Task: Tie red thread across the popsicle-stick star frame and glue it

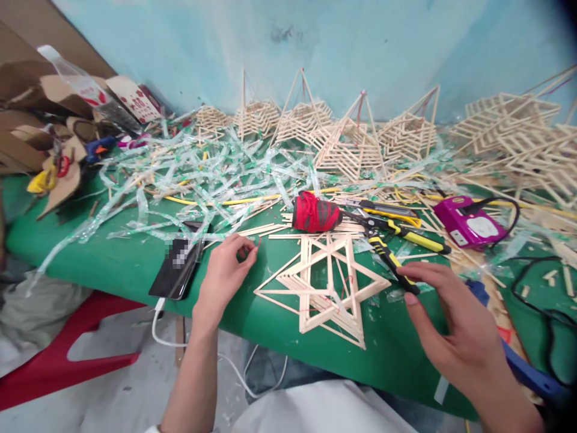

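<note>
A star-shaped frame of pale wooden sticks [306, 300] rests on the green table between my hands, with thin red thread on it. Left of it, my left hand [232, 264] is closed in a pinch, and a short end of red thread [259, 242] shows at its fingertips. On the right, my right hand [451, 319] has thumb and fingers apart, close to the handle of the black and yellow pliers [388, 260]. It holds nothing. Behind the frame lies a spool of red thread [317, 212].
A phone [174, 270] with a white cable lies left. Beyond are tangled clear strips [216, 174], a yellow-handled cutter [387, 211], a purple device [469, 222] and several stick structures [349, 147] near the wall. A blue glue gun [532, 370] is at right.
</note>
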Motion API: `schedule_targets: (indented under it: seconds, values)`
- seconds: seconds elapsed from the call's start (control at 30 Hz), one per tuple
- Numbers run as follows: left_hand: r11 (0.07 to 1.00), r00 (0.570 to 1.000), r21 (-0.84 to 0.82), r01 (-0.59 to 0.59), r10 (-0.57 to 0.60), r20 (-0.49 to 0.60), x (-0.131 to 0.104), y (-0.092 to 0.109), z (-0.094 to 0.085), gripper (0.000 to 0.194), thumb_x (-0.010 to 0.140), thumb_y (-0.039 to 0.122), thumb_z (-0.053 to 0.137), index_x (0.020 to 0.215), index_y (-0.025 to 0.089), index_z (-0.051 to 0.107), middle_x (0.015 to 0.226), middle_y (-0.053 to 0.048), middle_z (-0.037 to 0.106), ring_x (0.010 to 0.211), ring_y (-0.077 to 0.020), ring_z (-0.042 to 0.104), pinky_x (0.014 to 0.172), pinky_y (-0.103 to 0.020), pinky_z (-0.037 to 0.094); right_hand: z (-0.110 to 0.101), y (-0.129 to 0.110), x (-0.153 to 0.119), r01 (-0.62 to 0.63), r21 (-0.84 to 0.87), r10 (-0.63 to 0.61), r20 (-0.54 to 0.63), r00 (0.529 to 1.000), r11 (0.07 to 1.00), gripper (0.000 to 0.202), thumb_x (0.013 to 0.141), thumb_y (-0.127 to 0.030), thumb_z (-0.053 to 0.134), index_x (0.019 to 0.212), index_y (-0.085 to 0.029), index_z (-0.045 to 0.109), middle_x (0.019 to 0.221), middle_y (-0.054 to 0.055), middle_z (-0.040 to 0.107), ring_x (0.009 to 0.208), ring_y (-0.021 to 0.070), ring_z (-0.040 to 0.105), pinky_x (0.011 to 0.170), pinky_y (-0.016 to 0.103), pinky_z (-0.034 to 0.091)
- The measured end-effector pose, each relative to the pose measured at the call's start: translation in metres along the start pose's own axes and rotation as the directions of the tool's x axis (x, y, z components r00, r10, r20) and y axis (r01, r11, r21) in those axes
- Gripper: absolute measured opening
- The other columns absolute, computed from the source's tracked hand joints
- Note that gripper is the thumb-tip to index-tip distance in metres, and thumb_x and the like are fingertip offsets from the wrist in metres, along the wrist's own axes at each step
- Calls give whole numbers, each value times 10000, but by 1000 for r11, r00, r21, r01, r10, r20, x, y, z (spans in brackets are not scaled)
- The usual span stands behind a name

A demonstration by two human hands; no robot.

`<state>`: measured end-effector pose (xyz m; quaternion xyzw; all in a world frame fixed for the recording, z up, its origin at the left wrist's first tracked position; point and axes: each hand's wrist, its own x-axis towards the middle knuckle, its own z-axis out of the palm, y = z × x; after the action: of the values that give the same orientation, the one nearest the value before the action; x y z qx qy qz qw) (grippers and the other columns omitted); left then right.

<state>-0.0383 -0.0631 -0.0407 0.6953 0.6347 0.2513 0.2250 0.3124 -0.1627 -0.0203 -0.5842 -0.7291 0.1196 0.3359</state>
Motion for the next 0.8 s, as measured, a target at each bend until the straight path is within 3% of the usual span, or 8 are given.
schedule_targets:
  seconds: [0.2,0.47,0.67,0.8]
  values:
    - [998,996,-39,40,-42,-72,1,3,-6,230,894,381,562,839,183,663,774,-15,685,675,-142,588,639,-245,447,16,-6,-4,-67,20,62,173,983,998,421,997,-203,479,1415,-254,455,1377,77,576,1299,190,562,1104,316,446]
    - [990,998,126,-60,55,43,15,-1,-17,198,897,313,567,865,180,710,820,-32,670,687,-161,603,640,-271,431,20,-9,-10,-45,-10,46,154,987,999,340,1001,-189,460,1327,-271,504,1263,38,656,1184,146,644,1025,253,506]
    - [947,977,250,-203,177,121,53,12,-5,293,942,210,464,1075,192,724,1012,-88,656,879,-224,626,784,-335,448,19,-13,-10,-34,42,27,150,988,999,309,994,-165,466,1273,-276,535,1132,27,705,1036,139,703,918,238,557]
    - [921,955,268,-282,243,170,86,16,10,210,868,147,539,899,187,743,939,-102,648,975,-273,609,871,-380,429,15,-16,-13,-30,48,23,135,991,998,291,992,-169,469,1250,-275,552,1111,33,713,1008,148,713,888,247,572]
